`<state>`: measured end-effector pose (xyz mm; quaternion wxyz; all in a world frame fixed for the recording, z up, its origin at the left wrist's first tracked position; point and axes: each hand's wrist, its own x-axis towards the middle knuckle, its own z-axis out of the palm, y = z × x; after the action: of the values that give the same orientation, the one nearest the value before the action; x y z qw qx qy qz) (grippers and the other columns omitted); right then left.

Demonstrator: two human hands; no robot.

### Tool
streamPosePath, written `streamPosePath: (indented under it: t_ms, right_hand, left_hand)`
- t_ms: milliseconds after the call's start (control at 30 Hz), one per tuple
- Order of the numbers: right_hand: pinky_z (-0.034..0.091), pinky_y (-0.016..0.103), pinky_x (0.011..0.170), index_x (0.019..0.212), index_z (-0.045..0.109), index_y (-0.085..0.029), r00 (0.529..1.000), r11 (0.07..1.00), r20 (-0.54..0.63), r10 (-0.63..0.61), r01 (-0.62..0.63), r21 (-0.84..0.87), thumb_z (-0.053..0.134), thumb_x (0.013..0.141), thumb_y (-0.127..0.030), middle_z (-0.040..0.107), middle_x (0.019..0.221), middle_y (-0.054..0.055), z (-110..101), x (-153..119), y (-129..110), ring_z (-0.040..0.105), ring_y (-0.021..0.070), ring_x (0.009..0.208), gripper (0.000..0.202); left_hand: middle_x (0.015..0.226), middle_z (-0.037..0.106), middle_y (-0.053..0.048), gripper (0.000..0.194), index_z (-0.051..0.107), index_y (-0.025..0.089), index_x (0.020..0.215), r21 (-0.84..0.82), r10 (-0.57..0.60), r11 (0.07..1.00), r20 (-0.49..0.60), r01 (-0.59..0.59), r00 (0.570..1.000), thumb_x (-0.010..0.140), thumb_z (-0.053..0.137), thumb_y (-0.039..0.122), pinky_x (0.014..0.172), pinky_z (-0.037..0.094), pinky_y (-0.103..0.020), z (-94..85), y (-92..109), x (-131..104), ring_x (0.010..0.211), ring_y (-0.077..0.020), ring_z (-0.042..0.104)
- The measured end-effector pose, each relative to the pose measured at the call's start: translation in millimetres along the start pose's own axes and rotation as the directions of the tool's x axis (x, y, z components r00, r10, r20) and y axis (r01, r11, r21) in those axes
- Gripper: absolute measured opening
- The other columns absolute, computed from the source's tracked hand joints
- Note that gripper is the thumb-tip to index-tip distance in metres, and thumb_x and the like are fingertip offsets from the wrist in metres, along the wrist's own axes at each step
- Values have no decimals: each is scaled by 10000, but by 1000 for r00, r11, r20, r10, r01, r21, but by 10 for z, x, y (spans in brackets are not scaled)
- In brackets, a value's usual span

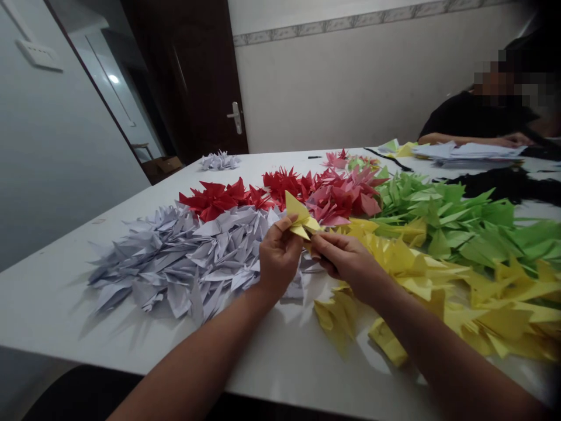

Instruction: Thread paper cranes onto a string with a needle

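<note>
Between my hands, above the middle of the table, is a folded yellow paper piece (298,215), with one pointed flap standing up; it looks like an origami crane. My left hand (280,257) pinches its left side between thumb and fingers. On the right, my right hand (346,257) is closed on its lower right end, fingertips partly hiding the paper. Below and left of my left hand spreads a pile of white folded paper cranes (175,263). A heap of yellow folded papers (438,280) lies beside and under my right forearm.
Red folded papers (214,199), pink ones (346,193) and green ones (442,210) lie behind on the white table (39,292). At the far right a person in black (460,117) sits near stacked paper sheets (468,152). Black strands (495,184) lie there too.
</note>
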<state>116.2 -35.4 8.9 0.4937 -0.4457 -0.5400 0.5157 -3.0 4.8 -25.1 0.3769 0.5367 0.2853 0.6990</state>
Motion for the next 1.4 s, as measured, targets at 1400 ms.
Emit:
streamPosePath:
  t_ms: [1400]
  right_hand:
    - [467, 282, 653, 939, 647, -179, 871, 878, -259, -417, 313, -361, 672, 728, -451, 636, 882, 63, -163, 93, 138, 572, 168, 757, 346]
  left_hand:
    - [630, 607, 29, 268, 593, 162, 739, -224, -497, 811, 224, 540, 838, 598, 743, 333, 569, 475, -208, 53, 181, 28, 520, -78, 569]
